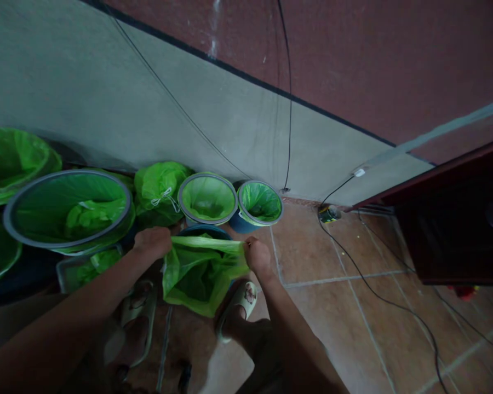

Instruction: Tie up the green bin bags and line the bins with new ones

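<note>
A green plastic bin bag [201, 273] is stretched wide between my two hands, its mouth facing up. My left hand [153, 241] is closed on the left end of its rim. The opposite end is gripped by my right hand [257, 255]. Under the far side of the bag shows the rim of a blue bin [207, 231]; the rest of that bin is hidden by the bag. Just beyond stand two small bins lined with green bags, one with a grey rim [207, 198] and one blue [260, 203].
To the left are a large grey-rimmed bin [68, 210], a tied green bag [161, 189] and a low container [94, 268]. A black cable [376, 295] trails over the tiles on the right, near a small can [329, 213]. Dark furniture [456, 219] stands far right.
</note>
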`<state>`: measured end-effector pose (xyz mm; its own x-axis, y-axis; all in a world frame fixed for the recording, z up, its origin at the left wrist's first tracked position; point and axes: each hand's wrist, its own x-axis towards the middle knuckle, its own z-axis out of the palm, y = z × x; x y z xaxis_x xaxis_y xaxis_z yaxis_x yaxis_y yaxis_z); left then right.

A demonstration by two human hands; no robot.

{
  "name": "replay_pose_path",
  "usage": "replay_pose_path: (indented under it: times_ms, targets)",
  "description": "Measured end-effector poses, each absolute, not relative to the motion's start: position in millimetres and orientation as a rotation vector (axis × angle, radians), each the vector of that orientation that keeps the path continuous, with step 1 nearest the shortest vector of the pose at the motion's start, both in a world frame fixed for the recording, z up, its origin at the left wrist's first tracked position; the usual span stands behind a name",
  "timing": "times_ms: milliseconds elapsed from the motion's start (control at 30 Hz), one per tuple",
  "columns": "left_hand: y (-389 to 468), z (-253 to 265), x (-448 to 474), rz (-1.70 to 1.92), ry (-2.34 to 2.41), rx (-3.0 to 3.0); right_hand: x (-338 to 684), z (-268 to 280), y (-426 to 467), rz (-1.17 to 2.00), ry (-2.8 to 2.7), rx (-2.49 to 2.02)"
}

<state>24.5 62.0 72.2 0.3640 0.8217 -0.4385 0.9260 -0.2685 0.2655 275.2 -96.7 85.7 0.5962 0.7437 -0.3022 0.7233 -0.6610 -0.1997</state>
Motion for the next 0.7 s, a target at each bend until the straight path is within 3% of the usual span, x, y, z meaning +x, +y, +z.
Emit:
replay_pose_path:
  times_ms: [100,533,700]
  targets:
    - [53.3,76.7,30.8,-0.419,1.509,2.301,266.1,82.6,-98.1,0.552,-1.426,-2.744]
    - [43.0,45.5,45.0,-0.203,1.21,2.575,249.4,50.5,-77.2,0.442,-1.958,-2.661]
    - [51.2,38.7,56.3,-0.027,1.253,2.485,261.2,41.0,-60.0,0.53,-1.753,-2.568]
